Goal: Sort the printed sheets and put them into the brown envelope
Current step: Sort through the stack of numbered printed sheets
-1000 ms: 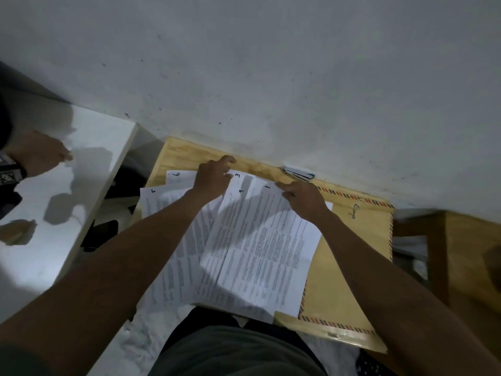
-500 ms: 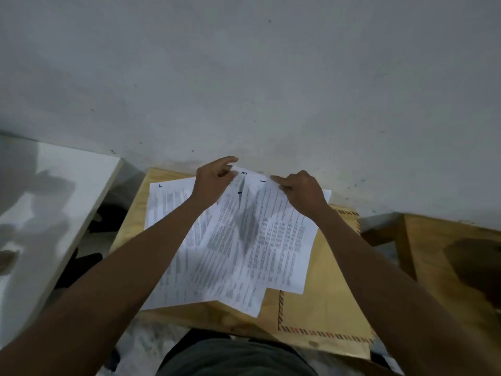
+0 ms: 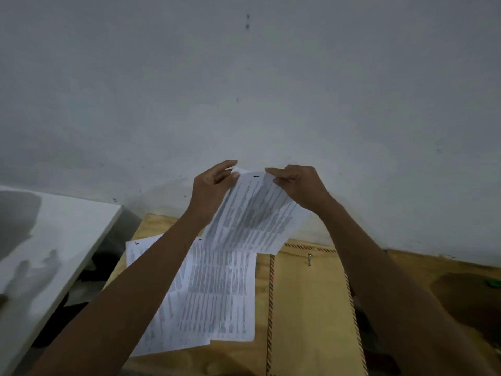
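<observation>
Item: printed sheet (image 3: 254, 215), pinched by my left hand (image 3: 210, 189) and right hand (image 3: 301, 187); brown envelope (image 3: 309, 308) at five o'clock.

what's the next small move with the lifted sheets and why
Probably lower the lifted sheets and tap their bottom edge on the desk to square them. Both hands, left and right, pinch the top corners with the stack in the air, more sheets lie loose below, and the envelope waits alongside.

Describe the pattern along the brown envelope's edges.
Red-and-dark diagonal striped border on the brown envelope, clearest in the head view.
</observation>
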